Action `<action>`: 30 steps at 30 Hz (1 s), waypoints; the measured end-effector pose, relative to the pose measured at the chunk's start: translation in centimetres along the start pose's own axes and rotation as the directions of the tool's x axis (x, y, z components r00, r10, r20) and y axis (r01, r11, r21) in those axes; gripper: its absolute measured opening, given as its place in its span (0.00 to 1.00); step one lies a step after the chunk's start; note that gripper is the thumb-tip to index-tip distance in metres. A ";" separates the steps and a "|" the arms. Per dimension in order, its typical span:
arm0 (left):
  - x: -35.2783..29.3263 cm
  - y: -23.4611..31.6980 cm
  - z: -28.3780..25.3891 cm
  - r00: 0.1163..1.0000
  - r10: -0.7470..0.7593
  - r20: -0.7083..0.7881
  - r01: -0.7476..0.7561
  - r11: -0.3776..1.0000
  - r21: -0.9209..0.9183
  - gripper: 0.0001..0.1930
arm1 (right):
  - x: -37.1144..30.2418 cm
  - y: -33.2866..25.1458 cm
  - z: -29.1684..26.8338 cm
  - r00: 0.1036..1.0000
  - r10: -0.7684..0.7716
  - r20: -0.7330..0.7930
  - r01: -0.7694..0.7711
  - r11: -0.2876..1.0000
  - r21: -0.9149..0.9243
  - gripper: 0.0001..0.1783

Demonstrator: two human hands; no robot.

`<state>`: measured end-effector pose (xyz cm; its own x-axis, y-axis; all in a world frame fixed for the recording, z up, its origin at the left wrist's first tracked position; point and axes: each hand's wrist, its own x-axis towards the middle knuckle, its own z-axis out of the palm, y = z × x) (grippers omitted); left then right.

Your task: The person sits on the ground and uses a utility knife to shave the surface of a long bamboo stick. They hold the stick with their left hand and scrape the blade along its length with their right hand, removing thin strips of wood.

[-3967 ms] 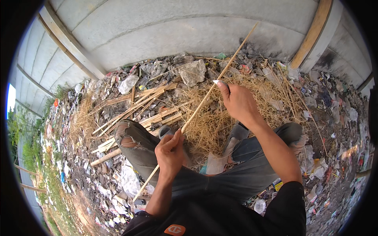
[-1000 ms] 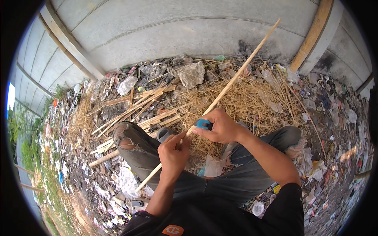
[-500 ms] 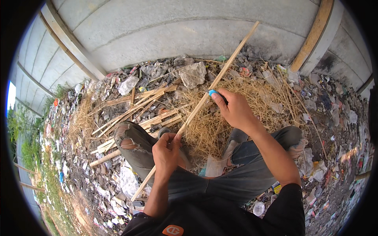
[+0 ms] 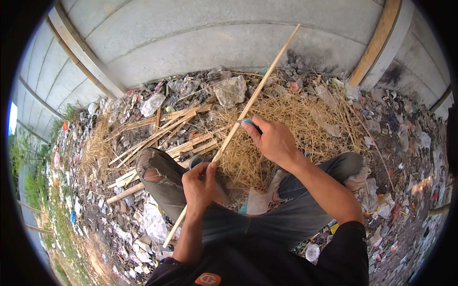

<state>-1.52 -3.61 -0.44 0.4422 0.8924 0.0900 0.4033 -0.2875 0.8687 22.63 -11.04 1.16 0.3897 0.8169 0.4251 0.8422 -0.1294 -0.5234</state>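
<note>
A long pale strip, apparently split bamboo (image 4: 261,86), slants from beside my left forearm up in front of the wall. My left hand (image 4: 197,185) is closed around its lower part, the thumb lying along it. In my right hand (image 4: 276,142) is a small knife with a blue-and-black handle (image 4: 251,125). Its short blade meets the strip above my left hand; most of the handle is hidden by my fingers. Below the blade, a heap of thin curled shavings (image 4: 253,159) spreads between and beyond my bent legs.
Several split strips (image 4: 164,131) lie piled left of the shavings, with a rounder stick (image 4: 125,194) near my left knee. A large stone (image 4: 230,91) sits before the grey concrete wall (image 4: 229,47). Plastic litter covers the ground around me. A wooden post (image 4: 377,43) leans against the wall.
My right hand and the knife have moved down along the strip, toward my left hand. The strip's upper end has swung slightly left. My left hand keeps its hold.
</note>
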 end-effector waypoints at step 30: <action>0.9 0.8 1.0 0.999 0.045 0.008 -0.044 0.992 -0.117 0.16 | -1.3 -1.1 2.4 0.935 0.022 0.355 -0.254 0.741 0.622 0.24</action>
<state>-0.05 -3.37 -0.16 0.4664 0.8757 0.1253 0.2867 -0.2836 0.9151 20.35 -10.62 -0.57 0.2507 0.9601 0.1236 0.2934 0.0464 -0.9549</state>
